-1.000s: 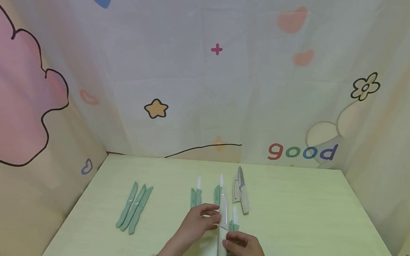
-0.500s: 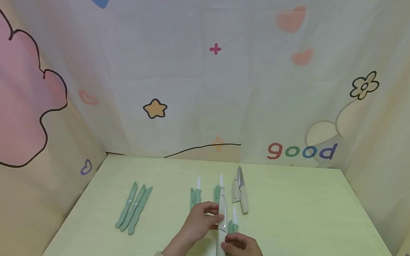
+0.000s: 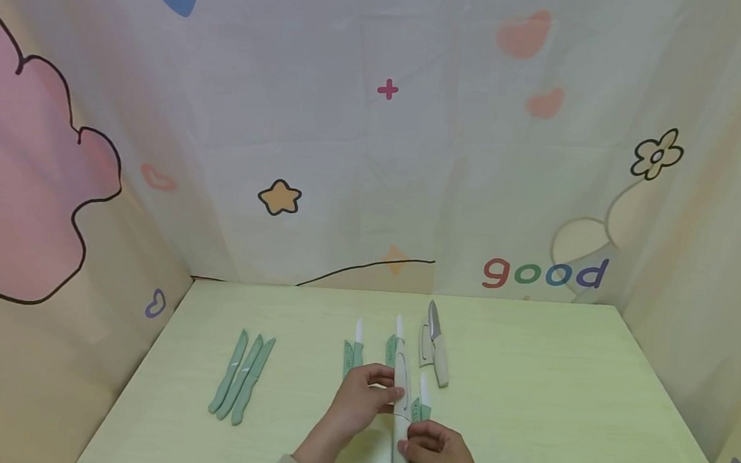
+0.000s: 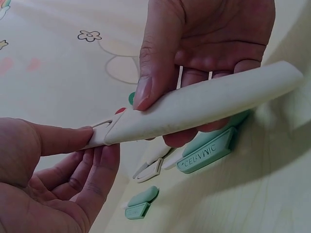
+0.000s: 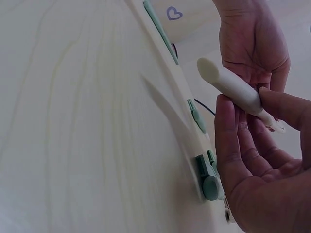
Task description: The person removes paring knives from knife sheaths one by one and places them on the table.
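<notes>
A cream-handled knife [image 3: 401, 447] with a pale sheath [image 3: 402, 381] over its blade is held above the table, tip pointing away from me. My left hand [image 3: 362, 400] pinches the sheath near its middle, thumb on top. With thumb and fingers, my right hand [image 3: 446, 455] grips the handle close to where it meets the sheath. In the left wrist view the handle [image 4: 209, 104] and sheath [image 4: 98, 135] meet at a thin seam. The handle's butt end [image 5: 210, 70] faces the camera in the right wrist view. The blade is hidden.
On the table [image 3: 559, 424], three green knives [image 3: 244, 378] lie at left. Small green knives [image 3: 358, 352] with white blades lie beside their green sheaths [image 3: 390, 349] in the middle. A cream knife [image 3: 441, 359] with a grey blade lies by its sheath [image 3: 426, 345]. A printed curtain [image 3: 327, 125] stands behind.
My left hand has moved slightly right and its thumb has come onto the sheath. The held knife has shifted slightly left at its tip. The right hand keeps its grip.
</notes>
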The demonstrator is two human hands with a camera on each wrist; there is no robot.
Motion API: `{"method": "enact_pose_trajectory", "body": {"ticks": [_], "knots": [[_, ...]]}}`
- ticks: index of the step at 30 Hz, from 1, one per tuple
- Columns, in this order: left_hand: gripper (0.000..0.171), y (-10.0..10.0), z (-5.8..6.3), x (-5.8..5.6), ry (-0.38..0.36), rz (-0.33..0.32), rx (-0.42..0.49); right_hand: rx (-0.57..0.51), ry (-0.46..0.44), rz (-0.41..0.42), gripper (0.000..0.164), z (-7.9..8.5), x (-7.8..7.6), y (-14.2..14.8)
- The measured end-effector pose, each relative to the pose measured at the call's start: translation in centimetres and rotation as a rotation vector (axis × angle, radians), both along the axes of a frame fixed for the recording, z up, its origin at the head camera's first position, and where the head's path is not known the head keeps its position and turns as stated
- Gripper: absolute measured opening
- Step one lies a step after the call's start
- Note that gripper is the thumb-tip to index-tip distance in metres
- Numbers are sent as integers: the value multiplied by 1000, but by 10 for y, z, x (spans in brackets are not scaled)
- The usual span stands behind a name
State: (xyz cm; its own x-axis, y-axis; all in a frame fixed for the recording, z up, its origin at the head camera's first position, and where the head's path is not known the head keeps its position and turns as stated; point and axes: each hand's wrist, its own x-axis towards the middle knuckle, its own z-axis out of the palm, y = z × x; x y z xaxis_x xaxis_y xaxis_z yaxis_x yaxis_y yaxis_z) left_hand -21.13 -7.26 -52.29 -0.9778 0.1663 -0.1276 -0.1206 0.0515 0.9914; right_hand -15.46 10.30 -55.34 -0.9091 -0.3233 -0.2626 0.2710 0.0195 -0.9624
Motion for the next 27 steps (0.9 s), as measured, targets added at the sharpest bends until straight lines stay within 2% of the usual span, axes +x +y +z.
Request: {"method": "enact_pose_trajectory", "body": {"ticks": [9,18,27], "knots": [[27,-3,2,-2,21,13,10,-1,-5,22,37,-4,1,-1],[27,-3,-2,-5,28,18,-7,-15,-6,38,36,-4,3,-1],[29,-5,3,-6,38,28,-13,4,-34,38,33,-8,4,-4]]}}
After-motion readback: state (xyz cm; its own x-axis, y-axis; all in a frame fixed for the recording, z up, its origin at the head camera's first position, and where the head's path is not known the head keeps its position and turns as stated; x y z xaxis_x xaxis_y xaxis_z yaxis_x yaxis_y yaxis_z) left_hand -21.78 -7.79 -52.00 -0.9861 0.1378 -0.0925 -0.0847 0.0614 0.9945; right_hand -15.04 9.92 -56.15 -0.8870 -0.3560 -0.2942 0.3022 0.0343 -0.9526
